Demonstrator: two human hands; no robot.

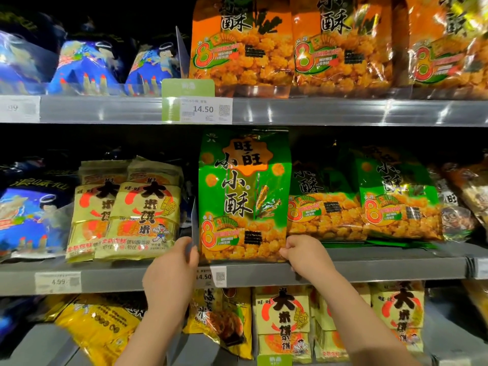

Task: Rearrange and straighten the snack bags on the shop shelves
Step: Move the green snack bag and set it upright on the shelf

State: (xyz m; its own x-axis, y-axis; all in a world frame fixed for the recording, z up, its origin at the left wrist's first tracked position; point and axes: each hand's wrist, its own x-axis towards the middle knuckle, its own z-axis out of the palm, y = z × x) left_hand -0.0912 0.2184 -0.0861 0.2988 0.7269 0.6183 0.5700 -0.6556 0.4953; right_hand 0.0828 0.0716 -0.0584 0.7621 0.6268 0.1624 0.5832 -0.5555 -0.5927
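Left hand (170, 270): fingers curled on the lower left edge of the green bag (244, 194), right against a thin divider (194, 220).
Right hand (303, 253): fingers curled, pinching the bag's lower right corner.
Green bag: upright between both hands, face out, base on the front of the middle shelf (369, 268).
Price tag (212, 276): on the shelf lip below the bag, partly hidden by the left hand.
Left of divider: two stacks of yellow bags (124, 212), leaning back; a blue bag (31, 217) beyond them.
Right of bag: more green bags (369, 202) of the same print, leaning back, lower than the held one.
Top shelf: orange bags (243, 40) in a row, upright, above the green bag.
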